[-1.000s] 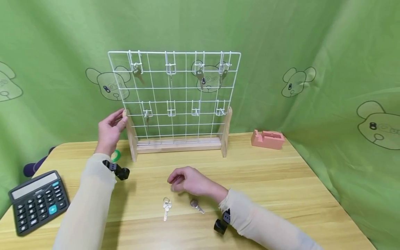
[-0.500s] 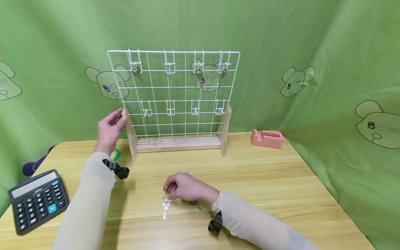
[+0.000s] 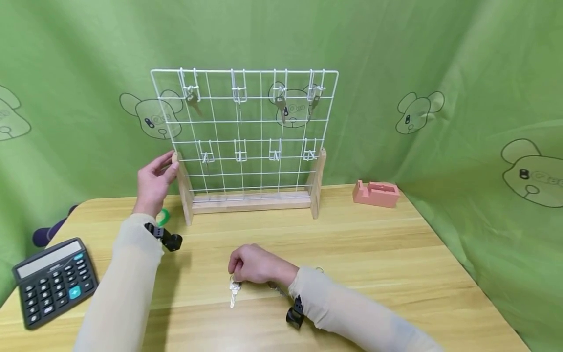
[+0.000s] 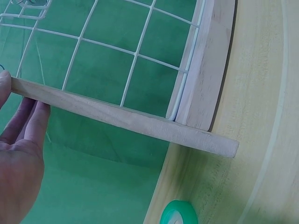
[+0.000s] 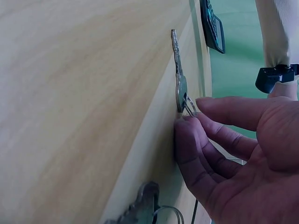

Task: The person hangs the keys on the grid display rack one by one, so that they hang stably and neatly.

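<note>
A white wire grid rack (image 3: 261, 132) on a wooden stand is at the back of the table, with small hooks in two rows and several keys hanging from them. My left hand (image 3: 153, 183) grips the top of its left wooden post (image 4: 107, 109), thumb on one side and fingers on the other. Low over the table, my right hand (image 3: 255, 264) pinches the ring of a silver key (image 3: 235, 292). That key's ring (image 5: 190, 107) shows between thumb and index fingertip in the right wrist view. A second key (image 5: 145, 205) lies close by, partly hidden under the right wrist in the head view.
A black calculator (image 3: 54, 281) is at the left. Behind the left wrist stands a green tape roll (image 3: 163, 217). A pink tape dispenser (image 3: 376, 194) sits at the back right. Green curtain (image 3: 396, 49) surrounds the table (image 3: 374, 244). A small ring (image 3: 319, 269) shows beside the right sleeve.
My right hand has moved a little left and down to the silver key, and its fingers have closed at the key's ring. The left hand has stayed on the post.
</note>
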Demonstrator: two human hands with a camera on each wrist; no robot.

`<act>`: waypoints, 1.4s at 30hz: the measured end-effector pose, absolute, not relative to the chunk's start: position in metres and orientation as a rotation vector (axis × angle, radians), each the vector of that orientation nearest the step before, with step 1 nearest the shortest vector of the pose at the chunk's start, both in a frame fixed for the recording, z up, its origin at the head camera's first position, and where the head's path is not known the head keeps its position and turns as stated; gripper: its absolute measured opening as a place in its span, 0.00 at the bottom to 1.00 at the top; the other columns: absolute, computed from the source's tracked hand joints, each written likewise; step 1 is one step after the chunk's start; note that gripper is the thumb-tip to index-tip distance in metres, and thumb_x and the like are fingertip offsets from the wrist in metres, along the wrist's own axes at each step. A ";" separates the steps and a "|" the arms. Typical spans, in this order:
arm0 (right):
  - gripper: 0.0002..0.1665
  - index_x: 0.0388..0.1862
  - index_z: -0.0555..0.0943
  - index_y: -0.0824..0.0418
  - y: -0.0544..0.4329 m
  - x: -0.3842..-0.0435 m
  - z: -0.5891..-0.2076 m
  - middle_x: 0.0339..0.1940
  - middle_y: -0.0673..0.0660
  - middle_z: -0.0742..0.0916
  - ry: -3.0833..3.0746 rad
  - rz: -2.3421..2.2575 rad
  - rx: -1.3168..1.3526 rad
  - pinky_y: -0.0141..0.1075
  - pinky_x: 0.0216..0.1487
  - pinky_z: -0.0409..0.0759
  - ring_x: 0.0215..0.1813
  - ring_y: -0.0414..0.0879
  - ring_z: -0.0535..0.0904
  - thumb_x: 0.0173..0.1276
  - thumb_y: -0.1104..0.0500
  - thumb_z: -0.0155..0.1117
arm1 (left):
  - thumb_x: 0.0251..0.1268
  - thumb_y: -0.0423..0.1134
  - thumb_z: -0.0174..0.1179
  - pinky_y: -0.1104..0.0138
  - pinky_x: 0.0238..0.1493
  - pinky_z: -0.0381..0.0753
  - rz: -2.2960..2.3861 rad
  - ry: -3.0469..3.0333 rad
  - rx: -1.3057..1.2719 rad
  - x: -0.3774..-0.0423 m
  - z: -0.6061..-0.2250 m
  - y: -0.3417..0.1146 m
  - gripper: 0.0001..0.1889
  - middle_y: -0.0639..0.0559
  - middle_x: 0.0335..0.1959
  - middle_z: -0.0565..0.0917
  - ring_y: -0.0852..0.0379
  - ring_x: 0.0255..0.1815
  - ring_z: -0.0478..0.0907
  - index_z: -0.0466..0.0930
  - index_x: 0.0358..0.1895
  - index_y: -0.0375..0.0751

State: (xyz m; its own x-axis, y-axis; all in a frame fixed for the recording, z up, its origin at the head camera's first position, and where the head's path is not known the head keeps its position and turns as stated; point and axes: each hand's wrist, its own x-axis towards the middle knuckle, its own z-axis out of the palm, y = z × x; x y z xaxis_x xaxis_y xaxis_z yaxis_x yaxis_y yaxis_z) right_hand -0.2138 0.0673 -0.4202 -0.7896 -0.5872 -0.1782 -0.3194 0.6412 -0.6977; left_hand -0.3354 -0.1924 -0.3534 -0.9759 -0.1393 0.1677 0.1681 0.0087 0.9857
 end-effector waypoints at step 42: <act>0.08 0.34 0.85 0.57 0.091 -0.221 -0.407 0.32 0.53 0.85 2.359 -1.294 -0.754 0.31 0.34 0.81 0.34 0.41 0.78 0.62 0.70 0.67 | 0.68 0.38 0.62 0.74 0.58 0.76 -2.108 -1.990 -0.034 -0.335 -0.355 -0.191 0.27 0.44 0.68 0.71 0.50 0.65 0.70 0.70 0.69 0.47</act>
